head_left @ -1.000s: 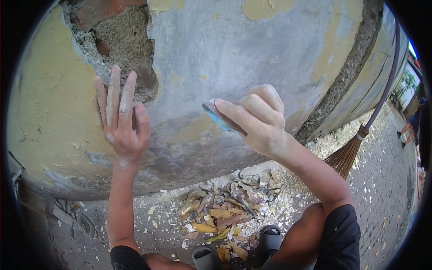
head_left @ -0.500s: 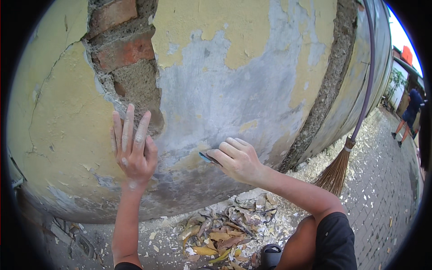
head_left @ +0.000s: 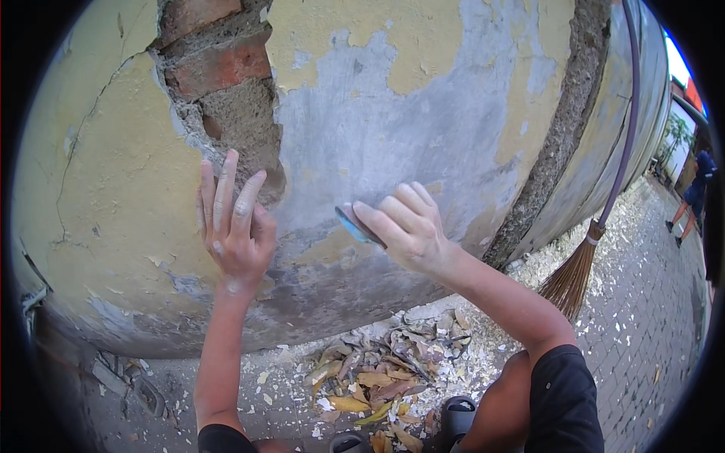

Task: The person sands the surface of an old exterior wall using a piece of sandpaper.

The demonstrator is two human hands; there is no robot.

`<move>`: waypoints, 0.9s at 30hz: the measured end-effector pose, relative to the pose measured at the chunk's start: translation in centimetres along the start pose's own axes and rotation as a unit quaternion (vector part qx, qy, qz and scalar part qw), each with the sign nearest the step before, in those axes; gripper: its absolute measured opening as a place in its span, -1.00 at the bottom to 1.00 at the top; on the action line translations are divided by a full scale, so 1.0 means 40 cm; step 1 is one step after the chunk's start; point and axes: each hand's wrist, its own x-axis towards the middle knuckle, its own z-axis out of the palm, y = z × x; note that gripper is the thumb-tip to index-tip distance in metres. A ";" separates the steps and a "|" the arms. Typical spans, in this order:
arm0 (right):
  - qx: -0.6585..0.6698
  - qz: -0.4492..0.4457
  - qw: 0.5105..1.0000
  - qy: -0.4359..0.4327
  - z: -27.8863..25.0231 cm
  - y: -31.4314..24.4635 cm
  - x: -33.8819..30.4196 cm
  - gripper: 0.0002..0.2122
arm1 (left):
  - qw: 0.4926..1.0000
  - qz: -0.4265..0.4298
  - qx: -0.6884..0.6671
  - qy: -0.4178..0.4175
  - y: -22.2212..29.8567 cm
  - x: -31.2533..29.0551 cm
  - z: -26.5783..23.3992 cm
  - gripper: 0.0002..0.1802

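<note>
A wall (head_left: 393, 143) with peeling yellow paint over grey plaster fills the view before me. My left hand (head_left: 238, 230) lies against it with the fingers spread, at the lower end of a broken strip of exposed brick (head_left: 223, 68). My right hand (head_left: 411, 230) is closed on a small, flat blue-and-grey scraper (head_left: 353, 225), thumb along its upper side. The scraper's edge points left, at a patch where yellow paint meets bare plaster; whether it touches the wall I cannot tell. Much of the scraper is hidden in my fingers.
Dry leaves (head_left: 385, 377) and paint flakes lie at the wall's foot. A stick broom (head_left: 570, 275) leans on the wall at the right. A rough vertical groove (head_left: 547, 143) runs down the wall. On the paved path (head_left: 634, 332) a person (head_left: 693, 192) stands far right.
My right hand has moved up and slightly right with the scraper, which shows more of its blue side. My left hand stays on the wall. The whole view has shifted a little.
</note>
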 end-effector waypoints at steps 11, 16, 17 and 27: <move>-0.029 0.001 0.998 -0.050 -0.004 -0.022 0.024 -0.83 | 1.000 -0.001 0.005 0.009 0.008 -0.004 -0.001 -0.52; 0.011 -0.038 0.997 -0.071 0.041 -0.038 -0.057 -0.80 | 1.000 -0.003 -0.006 0.020 -0.001 0.002 -0.001 -0.50; 0.033 -0.068 0.991 -0.112 0.036 -0.049 -0.077 -0.80 | 1.000 -0.001 -0.012 0.019 -0.002 0.000 0.001 -0.50; 0.029 -0.101 0.986 -0.129 0.031 -0.034 -0.110 -0.82 | 1.000 -0.004 0.000 0.020 0.004 -0.001 0.005 -0.49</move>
